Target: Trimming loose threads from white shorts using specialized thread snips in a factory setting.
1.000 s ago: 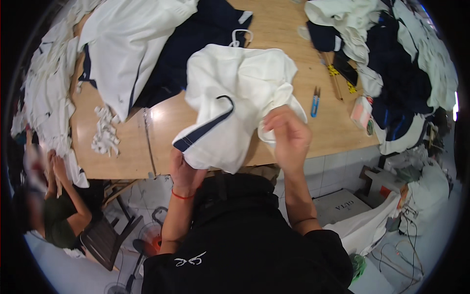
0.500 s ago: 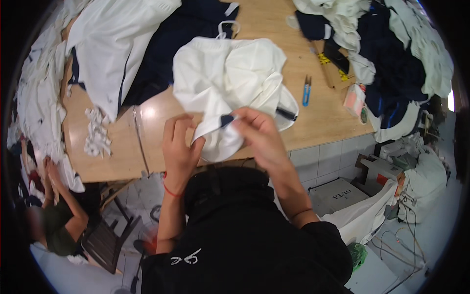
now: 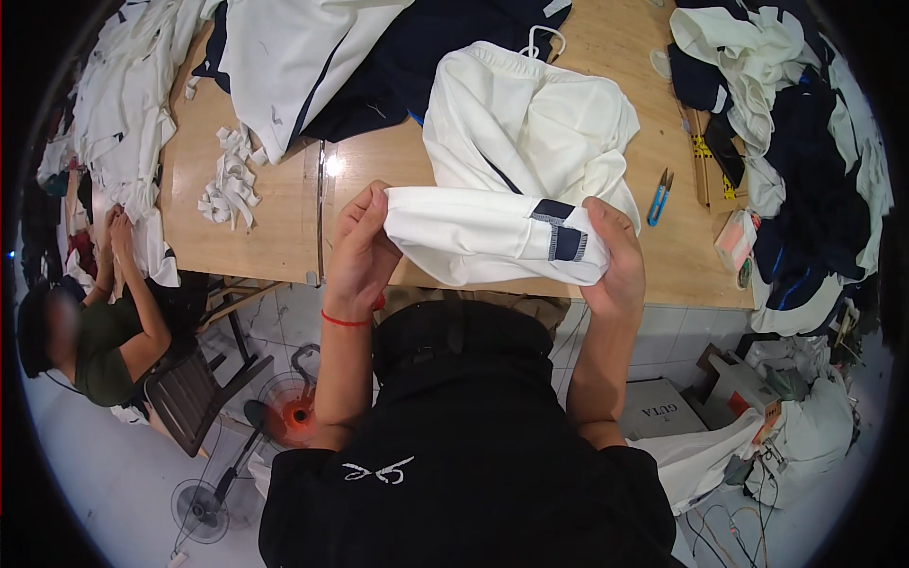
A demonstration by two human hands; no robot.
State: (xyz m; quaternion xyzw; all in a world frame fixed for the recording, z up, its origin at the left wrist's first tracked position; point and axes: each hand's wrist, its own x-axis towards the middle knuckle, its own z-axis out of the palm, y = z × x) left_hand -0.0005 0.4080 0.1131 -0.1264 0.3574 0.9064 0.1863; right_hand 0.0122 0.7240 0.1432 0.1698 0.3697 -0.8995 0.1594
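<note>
A pair of white drawstring pants lies bunched on the table, with its waistband at the far end. Its near leg opening is pulled out wide between both hands, slightly above the table's front edge. My left hand is closed on the left end of this hem. The right end is pinched by my right hand, thumb on top. Close to the right thumb, a navy patch with overlocked edges shows on the cloth. Blue-handled thread snips rest on the table, right of the pants.
White fabric scraps lie on the left of the wooden table. White and navy garments are spread at the back; another pile covers the right. A person sits at far left, beside a fan.
Both hands have moved apart, and the hem once folded between them is now stretched out flat. More of the navy patch shows. The whole view has shifted, so the table sits further right.
</note>
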